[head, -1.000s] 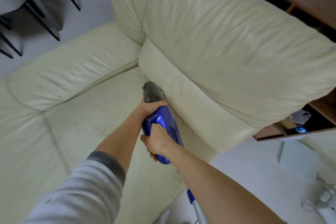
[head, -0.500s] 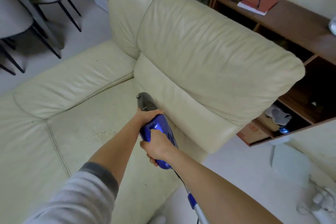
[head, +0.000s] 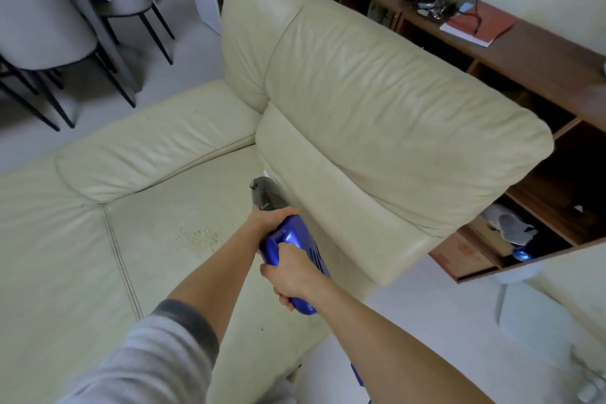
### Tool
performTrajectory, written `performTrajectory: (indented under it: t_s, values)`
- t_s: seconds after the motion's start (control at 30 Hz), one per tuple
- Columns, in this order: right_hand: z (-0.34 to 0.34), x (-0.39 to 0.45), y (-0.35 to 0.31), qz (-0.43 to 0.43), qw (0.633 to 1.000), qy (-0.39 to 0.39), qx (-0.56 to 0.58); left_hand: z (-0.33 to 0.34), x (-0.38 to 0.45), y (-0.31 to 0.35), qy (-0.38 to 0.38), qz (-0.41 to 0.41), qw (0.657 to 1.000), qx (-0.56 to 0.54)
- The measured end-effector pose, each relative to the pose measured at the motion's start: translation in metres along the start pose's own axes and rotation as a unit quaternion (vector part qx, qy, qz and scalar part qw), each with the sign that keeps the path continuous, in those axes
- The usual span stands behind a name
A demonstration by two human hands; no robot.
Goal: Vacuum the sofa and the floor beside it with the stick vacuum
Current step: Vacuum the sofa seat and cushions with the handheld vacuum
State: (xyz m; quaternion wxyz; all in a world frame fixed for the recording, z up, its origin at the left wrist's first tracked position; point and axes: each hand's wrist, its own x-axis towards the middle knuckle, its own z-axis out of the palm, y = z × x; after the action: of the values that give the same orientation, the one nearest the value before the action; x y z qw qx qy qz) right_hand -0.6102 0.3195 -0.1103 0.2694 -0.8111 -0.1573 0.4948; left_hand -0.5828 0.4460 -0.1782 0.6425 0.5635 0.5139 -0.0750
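The blue stick vacuum lies over the cream leather sofa, its grey front end tucked against the base of the back cushion. My left hand grips the body just behind the grey part. My right hand holds the blue handle at the rear. A patch of pale crumbs lies on the seat cushion to the left of the vacuum. The vacuum's nozzle is hidden. A piece of the blue tube shows below my right forearm.
A brown open shelf unit runs behind the sofa, with a red book and cables on top. Grey chairs with black legs stand at the far left. Pale floor lies to the right of the sofa.
The camera view has tilted up, showing more of the shelf top and chairs. Both hands keep their hold on the vacuum, which stays against the back cushion's base.
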Motion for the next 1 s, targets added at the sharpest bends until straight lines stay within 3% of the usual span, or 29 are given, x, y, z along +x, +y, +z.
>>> performTrajectory:
  t_s: [0.6, 0.83, 1.0]
  values:
    - [-0.028, 0.148, -0.064, 0.024, 0.999, -0.024, 0.015, -0.029, 0.136, 0.069, 0.017, 0.005, 0.999, 0.028]
    - [-0.008, 0.135, -0.057, -0.005, 1.0, -0.002, -0.012, -0.037, 0.135, 0.05, 0.018, 0.004, 0.999, 0.041]
    - [-0.011, 0.107, -0.05, -0.018, 0.997, -0.014, -0.08, -0.034, 0.117, 0.033, -0.004, -0.021, 1.0, -0.015]
